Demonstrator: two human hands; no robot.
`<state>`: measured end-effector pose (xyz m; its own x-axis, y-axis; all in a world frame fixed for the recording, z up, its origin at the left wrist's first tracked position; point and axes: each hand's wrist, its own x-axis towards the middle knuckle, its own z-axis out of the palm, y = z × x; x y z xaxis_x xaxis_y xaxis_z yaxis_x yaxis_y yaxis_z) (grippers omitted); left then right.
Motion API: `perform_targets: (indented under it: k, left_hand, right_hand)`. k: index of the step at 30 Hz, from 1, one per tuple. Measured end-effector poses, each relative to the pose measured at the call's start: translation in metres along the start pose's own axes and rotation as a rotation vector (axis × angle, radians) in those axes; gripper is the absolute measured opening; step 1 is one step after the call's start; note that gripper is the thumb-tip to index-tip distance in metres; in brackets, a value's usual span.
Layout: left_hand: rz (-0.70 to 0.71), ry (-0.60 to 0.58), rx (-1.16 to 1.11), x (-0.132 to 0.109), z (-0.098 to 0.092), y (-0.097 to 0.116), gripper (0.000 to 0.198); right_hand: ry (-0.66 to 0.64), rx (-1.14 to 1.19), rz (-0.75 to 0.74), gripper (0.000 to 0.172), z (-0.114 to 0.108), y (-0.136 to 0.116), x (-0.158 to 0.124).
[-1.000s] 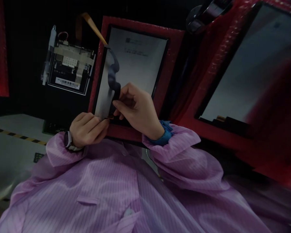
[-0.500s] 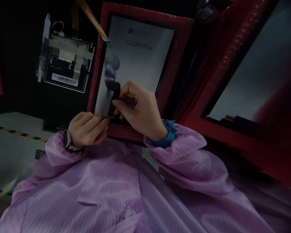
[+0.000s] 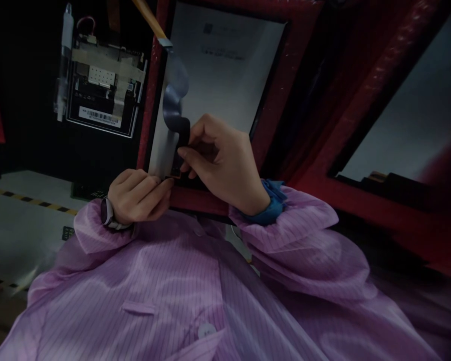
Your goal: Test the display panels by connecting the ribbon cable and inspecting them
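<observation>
As the right hand (image 3: 221, 160) pinches, the flex cable (image 3: 173, 103) curls above its grip.

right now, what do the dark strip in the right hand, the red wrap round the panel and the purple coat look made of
Dark strip: thin flexible plastic film, likely a flex cable; it curves in waves, slight sheen.
Red wrap: probably bubble-type plastic, glossy, bumpy.
Purple coat: woven fabric, matte with fine stripes, creased; fibre unclear.
</observation>
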<state>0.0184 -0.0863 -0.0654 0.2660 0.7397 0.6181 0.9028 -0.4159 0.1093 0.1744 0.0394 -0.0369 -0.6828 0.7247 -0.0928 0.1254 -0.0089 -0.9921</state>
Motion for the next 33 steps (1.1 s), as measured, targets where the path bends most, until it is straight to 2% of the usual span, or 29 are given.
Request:
perform_targets:
  k: [9, 19, 23, 28, 33]
  left_hand:
    - [0.01, 0.004, -0.037, -0.004, 0.001, -0.001, 0.023]
    - [-0.074, 0.065, -0.019, 0.004, 0.004, 0.003, 0.02]
    - [-0.08, 0.002, -0.017, 0.003, 0.002, 0.004, 0.031]
    - [-0.004, -0.025, 0.0, 0.001, -0.002, 0.0, 0.029]
    - [-0.011, -0.037, -0.052, -0.002, -0.002, -0.002, 0.032]
  right_hand:
    - [-0.035, -0.126, 0.01, 0.026, -0.003, -0.004, -0.003]
    - [0.036, -0.034, 0.091, 0.024, -0.006, -0.008, -0.001]
    - [0.029, -0.077, 0.112, 0.025, -0.007, -0.01, -0.001]
    - [0.015, -0.092, 0.113, 0.024, -0.007, -0.011, -0.001]
    - [-0.011, -0.092, 0.081, 0.026, -0.008, -0.012, -0.002]
